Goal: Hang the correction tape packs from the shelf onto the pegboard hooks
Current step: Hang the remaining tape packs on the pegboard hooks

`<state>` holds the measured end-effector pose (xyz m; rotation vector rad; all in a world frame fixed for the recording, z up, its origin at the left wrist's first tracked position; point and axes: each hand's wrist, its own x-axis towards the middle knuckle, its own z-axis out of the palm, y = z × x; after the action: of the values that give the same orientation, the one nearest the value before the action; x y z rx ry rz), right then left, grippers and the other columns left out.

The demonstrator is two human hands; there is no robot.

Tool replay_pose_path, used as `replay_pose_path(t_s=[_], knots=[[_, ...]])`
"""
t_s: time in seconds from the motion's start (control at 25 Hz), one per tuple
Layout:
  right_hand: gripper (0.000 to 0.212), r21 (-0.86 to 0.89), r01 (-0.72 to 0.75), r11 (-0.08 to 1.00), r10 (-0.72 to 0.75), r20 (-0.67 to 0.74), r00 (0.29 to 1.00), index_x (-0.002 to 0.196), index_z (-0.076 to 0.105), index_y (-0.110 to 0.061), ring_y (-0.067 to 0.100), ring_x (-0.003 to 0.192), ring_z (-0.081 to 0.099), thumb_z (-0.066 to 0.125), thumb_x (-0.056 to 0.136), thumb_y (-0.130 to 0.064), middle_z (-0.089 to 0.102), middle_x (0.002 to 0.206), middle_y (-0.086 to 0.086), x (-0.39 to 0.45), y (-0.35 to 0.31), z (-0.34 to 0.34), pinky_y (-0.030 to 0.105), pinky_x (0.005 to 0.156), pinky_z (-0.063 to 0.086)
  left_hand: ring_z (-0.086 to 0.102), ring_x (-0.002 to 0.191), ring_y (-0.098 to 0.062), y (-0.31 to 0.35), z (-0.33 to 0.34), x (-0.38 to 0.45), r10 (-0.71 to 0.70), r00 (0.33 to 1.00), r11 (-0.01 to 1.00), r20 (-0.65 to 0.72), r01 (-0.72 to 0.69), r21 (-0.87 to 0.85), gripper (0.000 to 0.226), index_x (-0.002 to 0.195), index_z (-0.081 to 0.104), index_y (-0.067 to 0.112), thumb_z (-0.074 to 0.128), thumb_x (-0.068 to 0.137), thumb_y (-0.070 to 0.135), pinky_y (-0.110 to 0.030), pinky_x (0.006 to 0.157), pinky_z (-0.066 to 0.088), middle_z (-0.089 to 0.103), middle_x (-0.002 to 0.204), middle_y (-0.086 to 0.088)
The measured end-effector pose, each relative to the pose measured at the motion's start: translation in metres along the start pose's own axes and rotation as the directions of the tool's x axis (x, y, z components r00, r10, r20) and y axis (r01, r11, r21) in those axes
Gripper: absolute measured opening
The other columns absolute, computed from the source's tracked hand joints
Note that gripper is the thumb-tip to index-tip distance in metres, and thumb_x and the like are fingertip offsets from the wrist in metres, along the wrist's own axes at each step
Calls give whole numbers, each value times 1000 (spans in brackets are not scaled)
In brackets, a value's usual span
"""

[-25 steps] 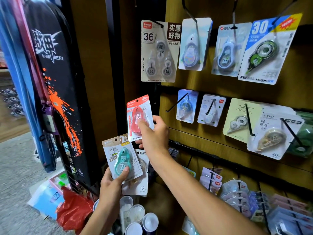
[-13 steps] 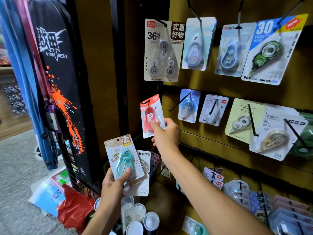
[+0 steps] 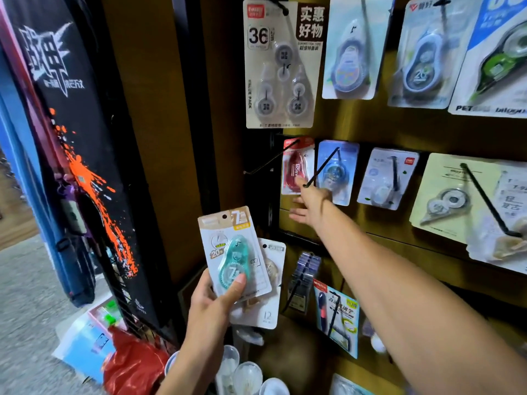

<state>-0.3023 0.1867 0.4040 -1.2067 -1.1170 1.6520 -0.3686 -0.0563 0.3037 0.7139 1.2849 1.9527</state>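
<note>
From the head camera, the landmark is the red correction tape pack (image 3: pixel 296 166), which hangs on a black pegboard hook (image 3: pixel 273 161) at the left end of the middle row, against the brown pegboard (image 3: pixel 356 124). Just below and to the right of that red pack is the right hand (image 3: pixel 309 205), arm stretched out; its fingers are spread loosely, one fingertip touching the lower edge of the red pack, and it pinches nothing. Directly right of the red pack hangs a blue pack (image 3: pixel 336 172) on its own hook, then a white pack (image 3: pixel 385 178) farther right. Above the red pack hangs a large grey value pack marked 36 (image 3: pixel 281 64).

Well below and to the left of the red pack, the left hand (image 3: pixel 211 306) grips a teal correction tape pack (image 3: pixel 232 252), thumb pressed on its front, with a second white pack (image 3: pixel 269 283) stacked behind it in the same grasp. Both are held upright, clear of the board. Far left of the red pack stands a black bag with orange splashes (image 3: pixel 77 155). Below the left hand sit some clear cups (image 3: pixel 245 374) and a red plastic bag (image 3: pixel 134 363) on the floor
</note>
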Motion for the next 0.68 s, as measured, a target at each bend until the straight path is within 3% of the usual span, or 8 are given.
replay_pose_path(t_s=[0.08,0.12,0.2,0.28,0.4,0.48,0.6,0.68], knots=[[45,-90,-91,992,99,89,991,127,47,-16,35,94,63,61,92,-41,57,116,16,-18,17,0,37,53,53,72,96,-32,-1,3,1,-2,1000,1000,-4,2,-15,31,117,62,16,66,86,13,-50,80,57,73,110,-10],[36,-166,-44,985,59,83,995,119,48,-18,32,90,63,59,93,-39,58,114,13,-32,31,-1,38,57,54,73,92,-32,-1,6,0,-8,1000,1000,-5,7,-25,29,117,62,16,65,88,13,-48,72,59,74,109,-10],[21,-339,247,908,-257,14,966,106,54,-19,25,91,63,61,92,-34,64,107,4,-61,64,-7,38,74,54,75,80,-29,3,12,-5,-18,1000,999,-18,18,-37,27,115,62,16,64,89,12,-41,53,60,75,104,-8],[15,-431,541,722,-564,86,821,97,61,-20,19,91,62,64,88,-32,65,97,-4,-97,91,-16,35,79,51,75,76,-28,5,16,-12,-5,999,1000,-32,5,-9,28,113,64,16,67,86,11,-39,48,59,75,101,-9],[30,-357,546,758,-470,281,837,97,66,-23,14,86,65,72,77,-44,69,94,-8,-141,102,-23,35,76,55,74,78,-33,12,22,-30,5,1000,999,17,-6,53,32,115,64,15,69,84,9,-55,60,59,75,100,-11],[36,-392,559,731,-456,329,827,98,68,-26,14,85,67,73,70,-48,71,93,-7,-154,98,-27,36,74,57,74,79,-32,17,23,-40,-1,999,998,33,-2,65,29,115,65,12,66,86,7,-53,60,59,76,97,-11],[34,-262,502,825,-369,423,828,104,61,-27,11,87,70,76,73,-23,73,99,-4,-170,88,-29,34,75,60,74,80,-30,27,23,-46,9,1000,998,22,-10,58,25,110,68,12,63,88,2,-40,55,59,76,98,-13],[33,-197,435,879,-305,471,828,106,58,-24,15,87,73,74,78,-15,74,101,-1,-180,85,-30,34,66,60,74,85,-32,33,22,-49,18,1000,998,13,-19,63,24,109,70,11,66,86,4,-40,63,60,75,101,-14]])
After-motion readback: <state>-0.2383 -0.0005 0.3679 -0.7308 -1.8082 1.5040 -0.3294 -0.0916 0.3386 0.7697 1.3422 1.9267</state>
